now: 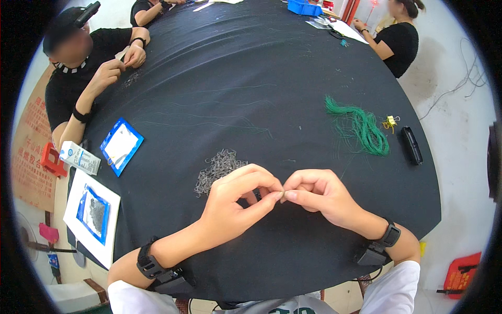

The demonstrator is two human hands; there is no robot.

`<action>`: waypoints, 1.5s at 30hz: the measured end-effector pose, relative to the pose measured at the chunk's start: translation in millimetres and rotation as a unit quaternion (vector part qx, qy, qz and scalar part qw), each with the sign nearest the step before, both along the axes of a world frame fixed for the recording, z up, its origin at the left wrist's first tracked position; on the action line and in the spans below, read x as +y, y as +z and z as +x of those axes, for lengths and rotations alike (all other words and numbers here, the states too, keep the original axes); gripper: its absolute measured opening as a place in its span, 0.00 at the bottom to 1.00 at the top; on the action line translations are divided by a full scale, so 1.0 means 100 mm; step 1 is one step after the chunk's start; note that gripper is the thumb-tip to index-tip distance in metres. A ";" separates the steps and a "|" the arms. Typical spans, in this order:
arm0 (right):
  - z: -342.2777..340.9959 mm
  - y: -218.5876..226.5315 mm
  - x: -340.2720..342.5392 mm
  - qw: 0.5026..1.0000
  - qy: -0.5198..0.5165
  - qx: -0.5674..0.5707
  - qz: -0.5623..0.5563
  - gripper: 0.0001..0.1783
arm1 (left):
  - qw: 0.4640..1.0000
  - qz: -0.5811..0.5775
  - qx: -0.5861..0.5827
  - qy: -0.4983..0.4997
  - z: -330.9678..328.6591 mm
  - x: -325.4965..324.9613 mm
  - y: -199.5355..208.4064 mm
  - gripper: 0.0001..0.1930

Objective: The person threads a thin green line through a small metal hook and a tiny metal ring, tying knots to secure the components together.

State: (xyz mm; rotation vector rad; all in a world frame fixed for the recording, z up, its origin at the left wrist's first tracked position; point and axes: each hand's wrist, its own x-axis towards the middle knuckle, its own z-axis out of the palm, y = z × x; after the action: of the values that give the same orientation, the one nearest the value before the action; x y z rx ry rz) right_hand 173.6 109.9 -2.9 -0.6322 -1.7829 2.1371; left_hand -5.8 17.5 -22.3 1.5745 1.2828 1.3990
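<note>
My left hand (pixel 238 201) and my right hand (pixel 324 196) meet fingertip to fingertip over the near part of the table. Both are closed in a pinch, thumb against forefinger. Whatever lies between the fingertips is too small to make out. Just beyond my left hand is a heap of small dark metal hooks (pixel 218 165), partly covered by that hand. A bundle of green thread (pixel 363 128) lies farther off to the right, its strands loose at the edges.
Black cloth covers the table (pixel 225 120). Right: yellow binder clip (pixel 390 122), black case (pixel 411 145). Left: blue-edged packet (pixel 121 146), small carton (pixel 80 157), white board (pixel 114 220) under a bag of dark pieces (pixel 95 213). Other people sit around the far side.
</note>
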 end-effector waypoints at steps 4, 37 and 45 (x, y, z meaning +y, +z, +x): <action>0.03 -0.03 0.00 1.000 -0.011 -0.005 -0.007 0.07 | 1.000 0.003 -0.012 -0.004 0.01 -0.01 0.02 0.05; 0.05 -0.10 0.00 0.989 -0.021 0.021 0.146 0.06 | 0.987 0.115 0.113 0.015 -0.01 0.02 0.00 0.06; 0.04 0.00 -0.02 0.991 -0.012 -0.003 0.131 0.07 | 0.977 0.153 0.146 0.023 -0.01 0.02 -0.01 0.07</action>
State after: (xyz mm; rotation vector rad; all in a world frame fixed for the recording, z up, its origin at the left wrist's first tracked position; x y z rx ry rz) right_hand 178.1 108.0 -2.6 -0.5896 -2.0027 1.8423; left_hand -6.5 19.2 -23.7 2.0316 1.3228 1.4889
